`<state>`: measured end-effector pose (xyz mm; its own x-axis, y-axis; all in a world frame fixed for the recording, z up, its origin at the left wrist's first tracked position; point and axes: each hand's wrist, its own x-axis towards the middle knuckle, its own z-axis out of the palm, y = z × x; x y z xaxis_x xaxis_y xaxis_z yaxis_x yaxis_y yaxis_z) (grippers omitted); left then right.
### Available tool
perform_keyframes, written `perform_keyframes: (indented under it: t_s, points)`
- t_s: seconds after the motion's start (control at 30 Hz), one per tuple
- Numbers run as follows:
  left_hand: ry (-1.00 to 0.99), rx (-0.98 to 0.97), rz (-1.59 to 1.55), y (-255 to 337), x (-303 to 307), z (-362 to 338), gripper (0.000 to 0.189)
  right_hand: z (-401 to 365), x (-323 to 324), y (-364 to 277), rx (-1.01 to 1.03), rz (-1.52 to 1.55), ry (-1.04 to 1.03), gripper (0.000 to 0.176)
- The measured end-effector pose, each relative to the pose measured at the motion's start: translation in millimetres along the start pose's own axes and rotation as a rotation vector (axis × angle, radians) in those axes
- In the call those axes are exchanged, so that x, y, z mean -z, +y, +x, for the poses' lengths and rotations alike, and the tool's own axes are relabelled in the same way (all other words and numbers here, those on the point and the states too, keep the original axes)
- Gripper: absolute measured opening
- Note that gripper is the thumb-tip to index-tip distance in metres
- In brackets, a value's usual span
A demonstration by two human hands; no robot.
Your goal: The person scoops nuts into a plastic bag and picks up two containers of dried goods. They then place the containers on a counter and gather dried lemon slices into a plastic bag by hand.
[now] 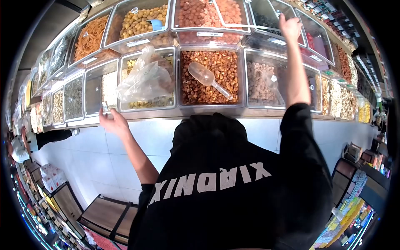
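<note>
The right hand, upper right, has a lid stretching leftward from its half-curled fingers; the left hand, fingers parted, is beside a bin at left, either grip's hold unclear.

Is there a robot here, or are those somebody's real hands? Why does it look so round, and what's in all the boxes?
No robot: this is a person with two bare hands. There is just one picture, from a camera on the person's head, looking forward and down. That's why you see the black shirt below. The view is very wide, so everything looks bent.

The clear bins stand in rows. One holds shiny brown bits with a clear scoop lying on top. Another has orange strips, and a crumpled plastic bag lies over a bin beside the brown bits.

The left hand is at the front edge of a bin. The right hand reaches to a back bin; I can't tell whether it grips anything.
</note>
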<state>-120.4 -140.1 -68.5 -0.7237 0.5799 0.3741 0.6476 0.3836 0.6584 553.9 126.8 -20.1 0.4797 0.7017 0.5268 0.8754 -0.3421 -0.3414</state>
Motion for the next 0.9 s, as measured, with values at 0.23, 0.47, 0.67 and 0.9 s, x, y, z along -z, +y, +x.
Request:
perform_keyframes:
  t_s: [0.23,0.47,0.67,0.9]
  points:
    - [0.03,-0.111,-0.204,100.5,80.7,-12.9,0.03,71.0,-52.6,40.8,-0.163,0.101,-0.726,0.076]
    - [-0.474,-0.22,-0.581,186.6,-11.3,-45.2,0.024,6.6,-41.6,-1.0,-0.085,-0.213,-0.385,0.069]
    - [-0.421,-0.84,-0.112,324.1,-150.1,-60.2,0.033,-22.6,-6.0,-3.1,-0.12,-0.102,-0.412,0.054]
    - [-1.015,-0.013,-0.294,357.8,-322.7,-47.7,0.062,-39.8,22.9,-1.1,-0.067,-0.075,-0.566,0.038]
